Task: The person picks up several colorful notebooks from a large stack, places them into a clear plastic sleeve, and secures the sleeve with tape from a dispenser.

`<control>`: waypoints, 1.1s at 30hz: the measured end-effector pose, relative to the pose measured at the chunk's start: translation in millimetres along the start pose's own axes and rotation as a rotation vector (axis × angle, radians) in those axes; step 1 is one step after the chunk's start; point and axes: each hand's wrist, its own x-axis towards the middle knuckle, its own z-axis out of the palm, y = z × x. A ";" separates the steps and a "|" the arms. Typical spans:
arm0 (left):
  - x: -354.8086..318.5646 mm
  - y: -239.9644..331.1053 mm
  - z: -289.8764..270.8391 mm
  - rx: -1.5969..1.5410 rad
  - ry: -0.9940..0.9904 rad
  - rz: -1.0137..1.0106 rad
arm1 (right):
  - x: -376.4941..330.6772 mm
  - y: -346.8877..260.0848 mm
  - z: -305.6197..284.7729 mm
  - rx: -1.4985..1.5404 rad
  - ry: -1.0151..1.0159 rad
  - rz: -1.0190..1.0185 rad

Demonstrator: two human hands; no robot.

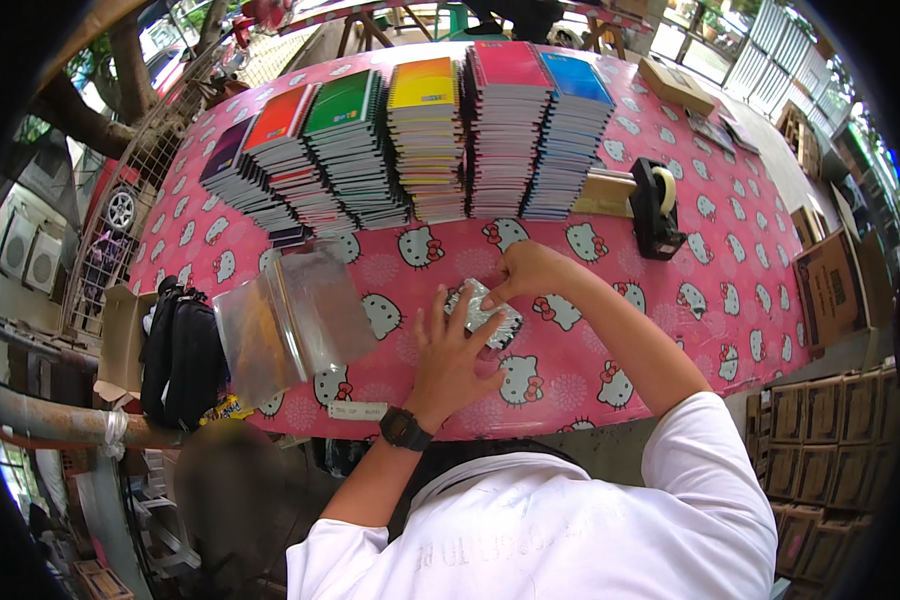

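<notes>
A small packet in shiny, crinkled clear plastic (497, 332) lies on the table in front of me; its contents are hard to make out. My left hand (448, 358), with a black watch on the wrist, rests over its left side, fingers stretched and spread. The fingers of my right hand (530, 272) are pinched together on the packet's upper edge. To the left lie clear plastic sheets or sleeves (305, 310). Beyond my hands stand stacks of spiral notebooks: purple, red (280, 118), green (340, 105), yellow (423, 85), pink (510, 66) and blue (575, 80).
A black tape dispenser (656, 215) stands right of the stacks. The table has a pink, cat-patterned cover (660, 320). A black bag (185, 350) and an open carton (122, 345) sit at the left edge. Brown cartons (832, 290) are at the right.
</notes>
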 end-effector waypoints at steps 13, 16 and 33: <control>19.8 -15.6 -2.0 0.081 -0.204 0.166 | 12.8 53.8 55.5 0.719 -0.023 0.017; 22.7 -18.7 -3.1 0.139 -0.177 0.267 | 16.3 73.5 112.6 0.919 0.070 0.073; 51.5 55.2 87.4 -1.003 -0.355 -0.254 | -217.8 183.0 131.4 1.268 0.811 0.611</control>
